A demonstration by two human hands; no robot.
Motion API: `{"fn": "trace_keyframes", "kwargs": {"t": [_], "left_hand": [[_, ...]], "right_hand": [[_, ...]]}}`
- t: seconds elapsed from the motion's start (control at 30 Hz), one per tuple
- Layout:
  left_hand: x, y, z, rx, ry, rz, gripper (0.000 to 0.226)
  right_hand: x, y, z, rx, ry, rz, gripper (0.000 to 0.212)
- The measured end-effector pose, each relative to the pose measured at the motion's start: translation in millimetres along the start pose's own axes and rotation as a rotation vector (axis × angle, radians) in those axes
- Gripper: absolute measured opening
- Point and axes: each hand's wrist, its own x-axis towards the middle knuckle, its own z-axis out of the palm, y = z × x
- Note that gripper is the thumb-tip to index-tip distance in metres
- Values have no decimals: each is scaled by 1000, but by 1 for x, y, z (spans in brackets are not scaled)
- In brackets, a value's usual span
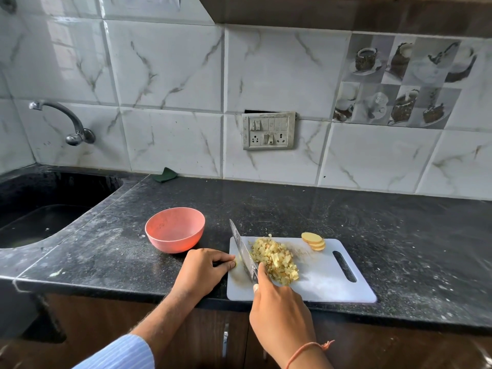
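well, the dicing looks nearly done: the pile of diced pieces [275,258] sits mid cutting board [327,286], with a few uncut slices [314,241] at its far edge. to do this pass well, i'd keep the knife [243,251] tip down on the board and rock the blade through the heap, other fingers tucked away from the edge. right hand [279,307] is wrapped round the knife's handle, forefinger laid along the spine, blade angled away and leftward just beside the pile. left hand [205,267] has curled fingers at the board's left edge, bracing it; whether it truly pinches it i cannot tell. pink bowl [175,229] stands near.
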Motion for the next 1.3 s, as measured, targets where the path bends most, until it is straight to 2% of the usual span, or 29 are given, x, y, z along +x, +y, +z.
{"fn": "trace_keyframes", "kwargs": {"t": [0.3, 0.63, 0.83, 1.03, 1.17, 1.23, 1.3], "left_hand": [[-2, 2, -1, -83, -29, -43, 12], [-2, 1, 1, -65, -23, -44, 13], [-5, 0, 4, -24, 16, -28, 16], [-7, 3, 2, 1, 12, 5, 16], [-6, 3, 3, 51, 27, -3, 16], [-7, 4, 3, 67, 25, 3, 16], [-8, 5, 2, 75, 25, 15, 15]], "right_hand": [[-2, -9, -5, 36, -26, -3, 60], [0, -18, -2, 18, -90, 14, 62], [15, -32, 9, -118, -199, 41, 77], [1, -12, 11, -225, -163, -65, 78], [8, 23, 12, -44, -36, -40, 63], [19, 44, 11, 182, -23, 70, 54], [22, 59, 8, 451, -79, 143, 47]]}}
